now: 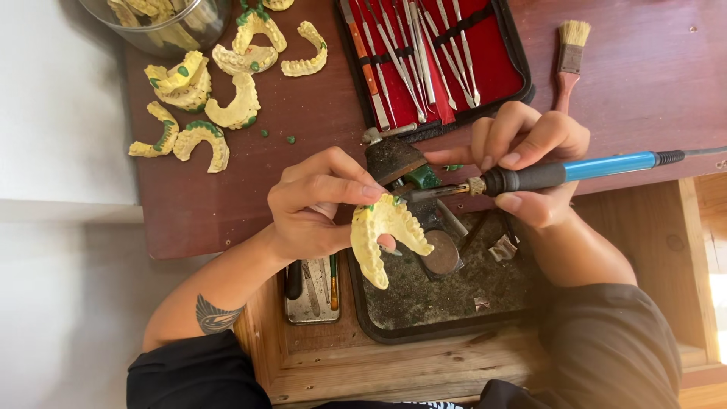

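Note:
My left hand [318, 201] pinches a pale yellow dental cast [382, 231] shaped like an arch of teeth, with small green wax spots on its upper edge. My right hand [530, 163] grips a heated wax tool [560, 174] with a black and blue handle, held like a pen. Its metal tip [413, 195] points left and touches the top of the cast near the green spots. Both hands hover over a dark tray [454, 291] set in a wooden drawer.
Several more yellow casts [204, 98] with green wax lie on the brown table at upper left, beside a glass bowl [163, 23]. A red-lined case of metal instruments [432, 57] and a small brush [569, 57] lie at the top. A metal tin [312, 291] holds tools.

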